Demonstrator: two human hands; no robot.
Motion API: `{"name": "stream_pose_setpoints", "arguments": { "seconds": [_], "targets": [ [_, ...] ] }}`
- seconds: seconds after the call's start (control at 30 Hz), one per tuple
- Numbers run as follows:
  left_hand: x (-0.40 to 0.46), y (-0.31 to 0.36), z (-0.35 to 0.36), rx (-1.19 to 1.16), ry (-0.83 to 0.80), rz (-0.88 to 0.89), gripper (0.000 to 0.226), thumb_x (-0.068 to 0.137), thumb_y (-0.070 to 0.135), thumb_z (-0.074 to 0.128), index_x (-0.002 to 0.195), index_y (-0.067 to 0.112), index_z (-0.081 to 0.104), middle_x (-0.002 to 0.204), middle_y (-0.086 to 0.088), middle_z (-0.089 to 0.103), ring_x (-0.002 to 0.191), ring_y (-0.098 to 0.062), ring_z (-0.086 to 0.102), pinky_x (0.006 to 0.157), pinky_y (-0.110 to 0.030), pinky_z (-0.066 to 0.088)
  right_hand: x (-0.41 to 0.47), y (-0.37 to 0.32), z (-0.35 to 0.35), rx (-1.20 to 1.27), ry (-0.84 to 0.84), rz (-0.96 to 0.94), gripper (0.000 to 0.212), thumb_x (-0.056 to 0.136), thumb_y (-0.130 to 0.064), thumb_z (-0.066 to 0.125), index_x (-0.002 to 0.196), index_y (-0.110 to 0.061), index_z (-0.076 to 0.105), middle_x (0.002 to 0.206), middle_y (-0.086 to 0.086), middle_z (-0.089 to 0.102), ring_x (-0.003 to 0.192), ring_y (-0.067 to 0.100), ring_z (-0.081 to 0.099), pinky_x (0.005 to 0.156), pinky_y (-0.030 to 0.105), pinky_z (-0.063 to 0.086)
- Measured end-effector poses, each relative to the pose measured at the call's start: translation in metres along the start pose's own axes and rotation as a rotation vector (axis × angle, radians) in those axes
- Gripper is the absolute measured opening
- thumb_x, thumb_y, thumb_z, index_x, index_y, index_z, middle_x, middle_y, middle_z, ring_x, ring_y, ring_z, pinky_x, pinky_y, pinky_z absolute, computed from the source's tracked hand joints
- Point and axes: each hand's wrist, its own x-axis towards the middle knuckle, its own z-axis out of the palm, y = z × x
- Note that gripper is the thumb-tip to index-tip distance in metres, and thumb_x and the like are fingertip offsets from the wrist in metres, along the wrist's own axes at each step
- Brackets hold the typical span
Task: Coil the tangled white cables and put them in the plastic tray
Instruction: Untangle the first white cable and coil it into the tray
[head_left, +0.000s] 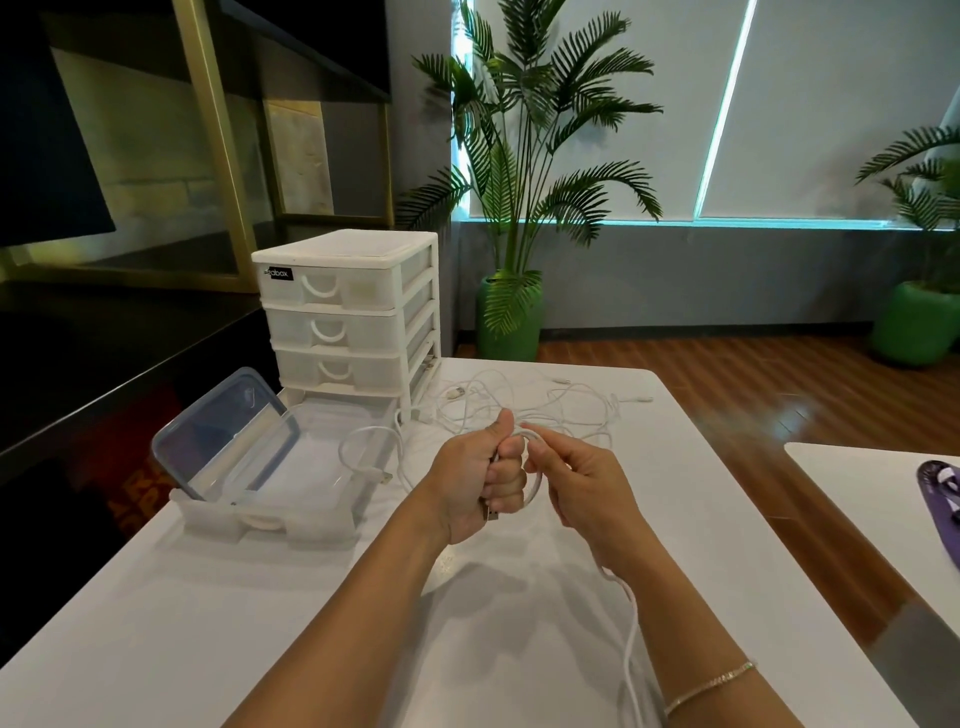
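- Just above the counter (311, 597), at mid-frame, the left hand (475, 480) keeps a fist-like grip on a white cable (535, 470), thumb up; a metal USB plug (491, 514) sticks out below its fingers.
- Right of that grip, the right hand (582, 480) pinches the same cable's loop between curled fingertips; the slack passes under the right wrist and runs off the bottom edge.
- Beyond the grip lies the tangled pile of white cables (530, 402), its strands too thin and pale against the counter to trace singly.
- Left of the grip sits the clear plastic tray (270, 512) with one coiled cable (369, 452) inside and a clear lid (228, 431) leaning in it.
- Behind the tray stands a white drawer unit (345, 312); its black label reads partly "abox", the first letters unreadable.
- Far right of the grip, a purple object (940, 483) is cut off by the frame edge and cannot be identified.
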Motion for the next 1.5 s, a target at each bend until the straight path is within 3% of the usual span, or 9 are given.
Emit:
{"name": "stream_pose_setpoints", "arguments": {
  "seconds": [0.27, 0.4, 0.63, 0.83, 0.97, 1.17, 1.23, 1.33, 1.5],
  "targets": [
    [-0.001, -0.004, 0.008, 0.126, -0.072, 0.097, 0.041, 0.097, 0.038, 0.034, 0.072, 0.01, 0.05, 0.047, 0.003, 0.041, 0.043, -0.009, 0.037, 0.048, -0.022, 0.039, 0.005, 0.004, 0.003, 0.02, 0.173, -0.072, 0.026, 0.093, -0.02, 0.052, 0.079, -0.036, 0.067, 0.075, -0.014, 0.067, 0.075, 0.003, 0.061, 0.064, 0.006, 0.047],
    [0.001, -0.008, 0.013, 0.214, -0.016, 0.149, 0.04, 0.1, 0.032, 0.033, 0.068, 0.011, 0.045, 0.043, 0.006, 0.037, 0.04, -0.007, 0.031, 0.044, -0.02, 0.035, 0.005, 0.004, 0.001, 0.088, 0.184, -0.034, 0.026, 0.092, -0.02, 0.054, 0.075, -0.034, 0.068, 0.074, -0.009, 0.068, 0.07, 0.003, 0.061, 0.064, 0.011, 0.048],
    [0.0, 0.003, 0.004, -0.233, 0.044, 0.101, 0.048, 0.101, 0.032, 0.03, 0.058, 0.013, 0.041, 0.036, 0.006, 0.028, 0.03, -0.005, 0.024, 0.032, -0.016, 0.025, 0.005, -0.001, 0.003, 0.11, 0.043, 0.016, 0.018, 0.094, -0.023, 0.05, 0.099, -0.033, 0.064, 0.047, -0.013, 0.057, 0.031, 0.006, 0.038, 0.032, 0.016, 0.033],
    [-0.001, 0.014, 0.002, -0.587, 0.039, 0.196, 0.045, 0.101, 0.034, 0.027, 0.086, 0.003, 0.056, 0.037, 0.006, 0.03, 0.029, -0.007, 0.028, 0.032, -0.014, 0.027, 0.009, 0.009, 0.003, -0.137, -0.056, 0.049, 0.029, 0.094, -0.02, 0.05, 0.12, -0.025, 0.062, 0.065, -0.002, 0.055, 0.034, 0.005, 0.038, 0.038, 0.017, 0.035],
    [0.0, 0.016, 0.002, -0.571, 0.056, 0.256, 0.046, 0.102, 0.031, 0.024, 0.109, -0.003, 0.054, 0.043, 0.005, 0.034, 0.035, -0.009, 0.032, 0.038, -0.015, 0.033, 0.007, 0.013, 0.006, -0.536, -0.178, -0.053, 0.033, 0.096, -0.025, 0.046, 0.128, -0.025, 0.054, 0.07, -0.008, 0.056, 0.06, 0.001, 0.049, 0.065, 0.017, 0.038],
    [0.004, 0.009, -0.002, 0.104, 0.215, 0.355, 0.028, 0.1, 0.029, 0.032, 0.105, 0.015, 0.055, 0.049, 0.01, 0.041, 0.049, -0.008, 0.039, 0.061, -0.024, 0.038, 0.003, 0.011, 0.006, -0.675, -0.313, -0.084, 0.019, 0.092, -0.029, 0.053, 0.086, -0.021, 0.069, 0.078, 0.005, 0.065, 0.068, 0.011, 0.051, 0.063, 0.016, 0.036],
    [0.003, 0.004, 0.002, 0.482, 0.252, 0.372, 0.024, 0.099, 0.033, 0.032, 0.095, 0.027, 0.055, 0.053, 0.011, 0.045, 0.057, -0.008, 0.043, 0.07, -0.025, 0.041, 0.003, 0.009, 0.005, -0.647, -0.297, -0.088, 0.017, 0.087, -0.032, 0.06, 0.094, -0.022, 0.072, 0.091, -0.003, 0.071, 0.07, 0.002, 0.052, 0.065, 0.011, 0.036],
    [0.004, -0.004, 0.004, 0.881, 0.231, 0.392, 0.033, 0.1, 0.032, 0.031, 0.125, 0.019, 0.049, 0.065, 0.006, 0.048, 0.063, -0.008, 0.046, 0.068, -0.019, 0.043, 0.004, 0.007, 0.001, -0.627, -0.269, -0.093, 0.019, 0.083, -0.028, 0.066, 0.096, -0.017, 0.073, 0.094, -0.009, 0.07, 0.066, -0.007, 0.052, 0.066, 0.005, 0.035],
    [0.004, -0.006, -0.002, 1.146, 0.222, 0.404, 0.037, 0.099, 0.033, 0.033, 0.124, 0.01, 0.047, 0.084, -0.001, 0.062, 0.073, -0.011, 0.056, 0.07, -0.018, 0.046, 0.005, 0.001, -0.008, -0.648, -0.178, -0.153, 0.015, 0.085, -0.028, 0.063, 0.093, -0.02, 0.073, 0.071, -0.023, 0.056, 0.062, -0.006, 0.05, 0.062, 0.002, 0.037]
  ]
}}
